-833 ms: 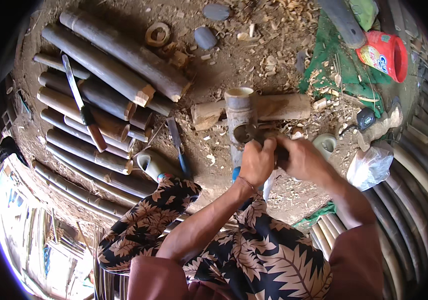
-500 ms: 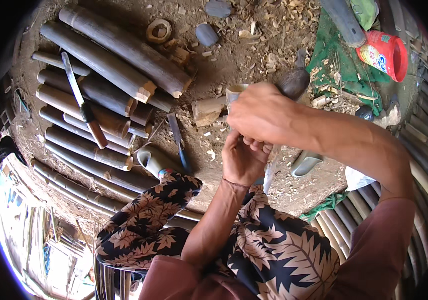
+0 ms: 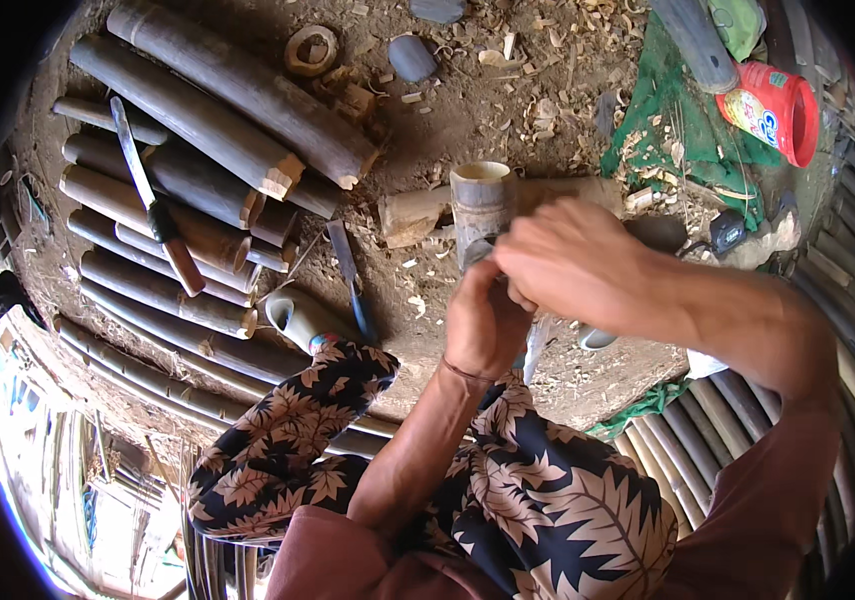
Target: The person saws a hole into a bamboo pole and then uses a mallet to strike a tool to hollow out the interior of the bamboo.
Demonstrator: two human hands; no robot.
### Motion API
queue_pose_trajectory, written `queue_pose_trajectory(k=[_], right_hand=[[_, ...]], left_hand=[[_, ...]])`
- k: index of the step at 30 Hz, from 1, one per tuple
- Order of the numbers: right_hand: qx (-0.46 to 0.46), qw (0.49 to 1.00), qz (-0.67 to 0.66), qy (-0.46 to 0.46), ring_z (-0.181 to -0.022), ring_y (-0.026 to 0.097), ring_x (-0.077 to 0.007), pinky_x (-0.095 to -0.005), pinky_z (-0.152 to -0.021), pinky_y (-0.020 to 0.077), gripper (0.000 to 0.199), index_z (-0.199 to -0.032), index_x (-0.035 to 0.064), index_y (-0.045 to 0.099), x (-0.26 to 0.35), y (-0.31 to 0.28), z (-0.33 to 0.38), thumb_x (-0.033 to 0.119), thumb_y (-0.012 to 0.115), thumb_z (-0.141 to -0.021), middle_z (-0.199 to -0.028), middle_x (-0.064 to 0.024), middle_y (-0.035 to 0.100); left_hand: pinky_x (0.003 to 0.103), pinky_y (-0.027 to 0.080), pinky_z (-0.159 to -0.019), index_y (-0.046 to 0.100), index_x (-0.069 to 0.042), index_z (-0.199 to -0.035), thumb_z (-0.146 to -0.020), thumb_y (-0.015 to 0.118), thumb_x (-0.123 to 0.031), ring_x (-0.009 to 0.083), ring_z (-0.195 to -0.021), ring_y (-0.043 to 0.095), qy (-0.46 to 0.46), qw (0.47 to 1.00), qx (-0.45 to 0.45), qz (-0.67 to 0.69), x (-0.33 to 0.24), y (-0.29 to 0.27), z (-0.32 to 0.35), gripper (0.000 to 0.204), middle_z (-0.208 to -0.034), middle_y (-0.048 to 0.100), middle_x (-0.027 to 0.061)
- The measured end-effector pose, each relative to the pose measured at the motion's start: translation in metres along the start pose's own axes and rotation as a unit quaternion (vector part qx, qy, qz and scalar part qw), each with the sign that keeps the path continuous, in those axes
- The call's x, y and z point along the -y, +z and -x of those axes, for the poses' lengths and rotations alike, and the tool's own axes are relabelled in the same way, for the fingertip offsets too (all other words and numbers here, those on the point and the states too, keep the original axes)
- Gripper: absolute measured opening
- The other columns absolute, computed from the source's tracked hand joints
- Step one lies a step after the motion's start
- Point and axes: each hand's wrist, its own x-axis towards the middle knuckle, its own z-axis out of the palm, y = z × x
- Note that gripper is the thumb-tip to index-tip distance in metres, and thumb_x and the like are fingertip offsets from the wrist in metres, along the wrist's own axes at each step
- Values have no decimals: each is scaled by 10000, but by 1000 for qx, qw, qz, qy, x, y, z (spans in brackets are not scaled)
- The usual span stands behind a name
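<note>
**Fig.: Grey-brown, hollow bamboo tube (image 3: 483, 212), w/ handling notes**

The tube is seen mid-scene, pale rim facing away, overlapping a light-brown, rough-cut log (image 3: 413, 218) (contact unclear). Its near end is hidden by the L hand (image 3: 488, 322) and R hand (image 3: 566, 250). Prob. stiff, fairly light, smooth-skinned, apt to split along the grain; best gripped round the mid-wall, clear of the rim. L fingers: approx. half curled; R fingers: bent inward, nr. the L thumb; what's held by either can't be told. Further left, a blue-handled, flat steel chisel (image 3: 351, 272) is laid on chip-strewn brown earth (image 3: 398, 345).
</note>
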Motion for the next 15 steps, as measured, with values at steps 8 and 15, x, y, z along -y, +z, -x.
queue_pose_trajectory(k=[8, 15], right_hand=[[60, 997, 34, -24, -570, 682, -187, -332, -512, 537, 70, -735, 115, 729, -23, 17, 7, 184, 718, -739, -622, -62, 685], [-92, 987, -113, 61, -505, 600, -170, -322, -449, 517, 411, -1129, 30, 636, -8, 133, 43, 296, 734, -831, -666, -83, 607]], left_hand=[[325, 451, -806, 600, -135, -1043, -1007, 494, -347, 143, -827, 567, -39, 989, -113, 83, 35, 20, -7, 239, -904, 630, -9], [329, 495, -714, 671, -93, -1004, -997, 479, -335, 194, -700, 592, -94, 941, -233, -229, 46, -11, 20, 309, -773, 655, 101]])
